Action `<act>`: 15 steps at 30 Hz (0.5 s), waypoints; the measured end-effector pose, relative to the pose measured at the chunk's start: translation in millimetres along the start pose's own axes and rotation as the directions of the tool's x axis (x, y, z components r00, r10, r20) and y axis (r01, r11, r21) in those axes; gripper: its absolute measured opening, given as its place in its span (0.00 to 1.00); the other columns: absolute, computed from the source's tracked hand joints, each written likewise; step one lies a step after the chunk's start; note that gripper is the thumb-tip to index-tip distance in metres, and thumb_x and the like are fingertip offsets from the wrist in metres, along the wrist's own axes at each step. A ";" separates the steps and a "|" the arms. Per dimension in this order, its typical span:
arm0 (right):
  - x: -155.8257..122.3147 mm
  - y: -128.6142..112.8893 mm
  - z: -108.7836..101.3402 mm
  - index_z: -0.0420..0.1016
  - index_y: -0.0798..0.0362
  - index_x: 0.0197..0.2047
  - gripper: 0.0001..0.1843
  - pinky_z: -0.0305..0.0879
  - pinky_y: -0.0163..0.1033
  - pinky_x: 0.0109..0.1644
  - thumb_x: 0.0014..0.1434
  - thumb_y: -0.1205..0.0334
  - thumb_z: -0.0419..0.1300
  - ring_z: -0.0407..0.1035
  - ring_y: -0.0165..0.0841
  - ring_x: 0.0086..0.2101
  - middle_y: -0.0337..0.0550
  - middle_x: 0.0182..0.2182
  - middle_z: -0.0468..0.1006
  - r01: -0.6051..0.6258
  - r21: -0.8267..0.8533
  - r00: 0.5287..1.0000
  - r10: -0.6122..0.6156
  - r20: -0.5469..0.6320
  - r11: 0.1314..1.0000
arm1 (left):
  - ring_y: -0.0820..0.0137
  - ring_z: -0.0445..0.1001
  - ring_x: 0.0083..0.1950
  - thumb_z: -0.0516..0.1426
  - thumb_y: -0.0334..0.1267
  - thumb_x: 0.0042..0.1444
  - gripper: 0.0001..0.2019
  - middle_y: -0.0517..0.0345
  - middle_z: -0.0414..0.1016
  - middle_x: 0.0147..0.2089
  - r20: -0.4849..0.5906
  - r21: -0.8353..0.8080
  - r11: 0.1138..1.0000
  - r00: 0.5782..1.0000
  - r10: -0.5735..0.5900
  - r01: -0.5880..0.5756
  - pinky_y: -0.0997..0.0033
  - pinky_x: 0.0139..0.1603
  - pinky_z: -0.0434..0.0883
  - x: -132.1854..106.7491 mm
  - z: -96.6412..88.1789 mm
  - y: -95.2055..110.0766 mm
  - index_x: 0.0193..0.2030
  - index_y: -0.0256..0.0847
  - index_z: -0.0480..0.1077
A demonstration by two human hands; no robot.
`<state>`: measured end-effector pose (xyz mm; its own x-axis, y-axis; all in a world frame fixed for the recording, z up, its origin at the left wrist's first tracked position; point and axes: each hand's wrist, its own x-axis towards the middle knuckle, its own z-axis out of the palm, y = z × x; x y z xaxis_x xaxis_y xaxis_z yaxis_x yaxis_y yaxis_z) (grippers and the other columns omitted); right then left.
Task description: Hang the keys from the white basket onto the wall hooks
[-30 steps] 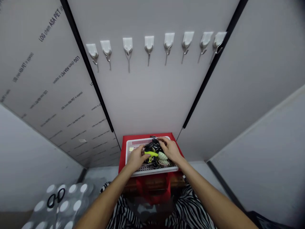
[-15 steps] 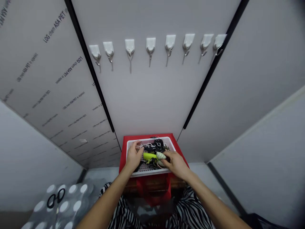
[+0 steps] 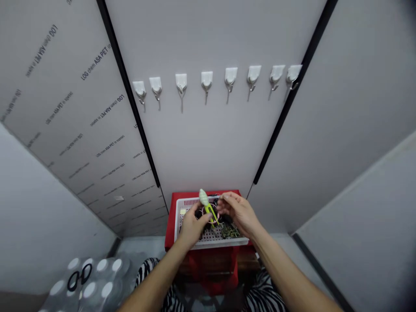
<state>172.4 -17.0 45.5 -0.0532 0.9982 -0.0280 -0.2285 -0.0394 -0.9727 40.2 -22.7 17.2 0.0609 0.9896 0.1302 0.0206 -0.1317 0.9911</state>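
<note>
A white perforated basket [image 3: 182, 225] sits on a red stool [image 3: 170, 216] against the wall, filled with a tangle of dark keychains [image 3: 227, 229]. My left hand [image 3: 191, 225] is closed on a keychain with a neon-yellow strap and a pale green shell charm [image 3: 204, 198], lifted above the basket. My right hand [image 3: 238, 212] hovers over the basket's right side, its fingers pinched near the top of that keychain; what they grip is too small to make out.
A row of several white adhesive hooks [image 3: 206, 81] runs across the grey wall above, all bare. Black vertical strips [image 3: 130, 95] frame the panel. A polka-dot cushion [image 3: 81, 281] lies at lower left. Zebra-print trousers [image 3: 260, 299] show below.
The yellow-and-green keychain has come up out of the basket in my left hand. My right hand moved up and left toward it. The camera tilted so the hooks sit lower.
</note>
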 end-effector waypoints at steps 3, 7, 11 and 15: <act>0.4 5.2 -2.3 0.64 0.56 0.27 0.11 0.58 0.31 0.28 0.41 0.58 0.53 0.62 0.26 0.25 0.39 0.22 0.67 0.047 -0.149 0.998 -0.053 -0.034 0.988 | 0.74 0.65 0.29 0.55 0.37 0.37 0.13 0.58 0.68 0.29 -0.060 -0.350 0.926 0.982 -0.176 0.145 0.76 0.30 0.62 7.8 -6.4 1.4 0.33 0.35 0.64; -2.5 24.9 4.6 0.63 0.55 0.34 0.14 0.58 0.33 0.35 0.40 0.62 0.54 0.62 0.28 0.30 0.40 0.27 0.68 0.099 -0.298 0.990 -0.064 0.126 0.949 | 0.78 0.64 0.25 0.56 0.37 0.37 0.11 0.60 0.66 0.25 -0.042 -0.591 0.788 0.969 -0.242 0.171 0.81 0.22 0.60 9.0 -9.2 6.0 0.29 0.34 0.64; -3.3 38.8 12.2 0.60 0.55 0.39 0.17 0.58 0.33 0.33 0.42 0.64 0.53 0.61 0.26 0.27 0.38 0.25 0.67 0.139 -0.348 0.977 -0.071 0.200 0.927 | 0.79 0.64 0.25 0.57 0.35 0.36 0.11 0.60 0.66 0.25 -0.027 -0.636 0.741 0.954 -0.300 0.215 0.82 0.21 0.60 7.2 -8.3 4.6 0.30 0.34 0.64; -1.6 38.2 10.5 0.61 0.55 0.38 0.16 0.58 0.33 0.32 0.43 0.64 0.51 0.61 0.26 0.25 0.37 0.23 0.66 0.155 -0.439 0.985 -0.102 0.141 0.885 | 0.79 0.64 0.24 0.55 0.34 0.39 0.08 0.59 0.67 0.26 -0.003 -0.676 0.665 0.902 -0.431 0.316 0.82 0.20 0.62 7.8 -9.5 1.6 0.28 0.34 0.65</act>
<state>153.5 -20.6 10.8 -0.1661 0.9806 0.1042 0.2164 0.1394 -0.9663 31.3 -14.7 20.1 0.0433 0.9498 -0.3097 -0.6421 0.2640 0.7197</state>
